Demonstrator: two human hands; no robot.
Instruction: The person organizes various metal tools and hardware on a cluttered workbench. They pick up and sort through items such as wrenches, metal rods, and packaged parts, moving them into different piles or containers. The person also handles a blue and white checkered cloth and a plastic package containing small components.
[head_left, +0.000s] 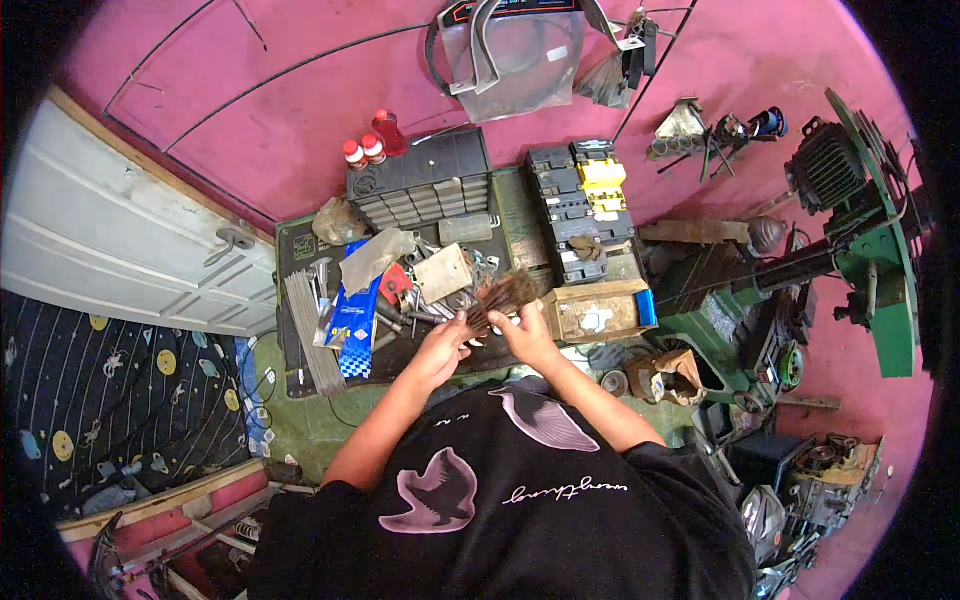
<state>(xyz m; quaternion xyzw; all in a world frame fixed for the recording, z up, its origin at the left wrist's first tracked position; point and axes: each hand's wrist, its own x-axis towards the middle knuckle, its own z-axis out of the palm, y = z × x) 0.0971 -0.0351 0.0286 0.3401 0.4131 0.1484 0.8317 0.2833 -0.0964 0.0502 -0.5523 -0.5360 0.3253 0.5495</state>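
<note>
Over the front of the cluttered workbench (375,365), both my hands hold a reddish-brown, ribbed thing with a frayed, bristly far end, which looks like a worn brush (497,296). My left hand (441,350) is closed on its near left side, thumb on top. Closed on the near right side is my right hand (530,336), thumb toward the middle. The fingers underneath are partly hidden. Just beyond lie a cream-coloured square piece (443,273), a red piece (398,284) and loose metal tools.
Left on the bench are a bundle of grey rods (311,330) and a blue packet (358,315). Behind stand a black drawer cabinet (425,180) and black cases (570,220). An open wooden box (597,313) is at right, near a green machine (870,270). A white door (130,235) stands left.
</note>
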